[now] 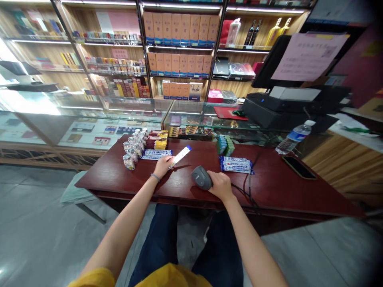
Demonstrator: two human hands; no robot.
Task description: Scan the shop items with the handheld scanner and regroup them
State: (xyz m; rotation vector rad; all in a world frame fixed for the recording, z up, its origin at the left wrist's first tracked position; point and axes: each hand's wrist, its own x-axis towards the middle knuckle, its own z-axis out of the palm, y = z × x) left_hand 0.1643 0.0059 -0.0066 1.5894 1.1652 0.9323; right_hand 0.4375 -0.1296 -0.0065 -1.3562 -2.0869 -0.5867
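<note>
My left hand [163, 166] is closed on one end of a slim white-and-blue packet [182, 156], which points up and to the right over the table. In my right hand [220, 184] is a grey handheld barcode scanner [202, 177], its head turned to the left, towards the packet. Similar blue-and-white packets [157, 154] lie just behind my left hand. More such packets [236, 164] are behind my right hand, with small green-and-blue packs [225, 145] standing beyond them. My fingertips on the scanner's handle are partly hidden.
Small jars [129, 162] stand in rows at the table's left, beside stacked yellow-and-brown boxes [157, 140]. At the right are a water bottle [295, 137] and a phone [298, 167]. The scanner's black cable [243, 192] trails across the dark red table [179, 184]. A glass counter [125, 105] stands behind.
</note>
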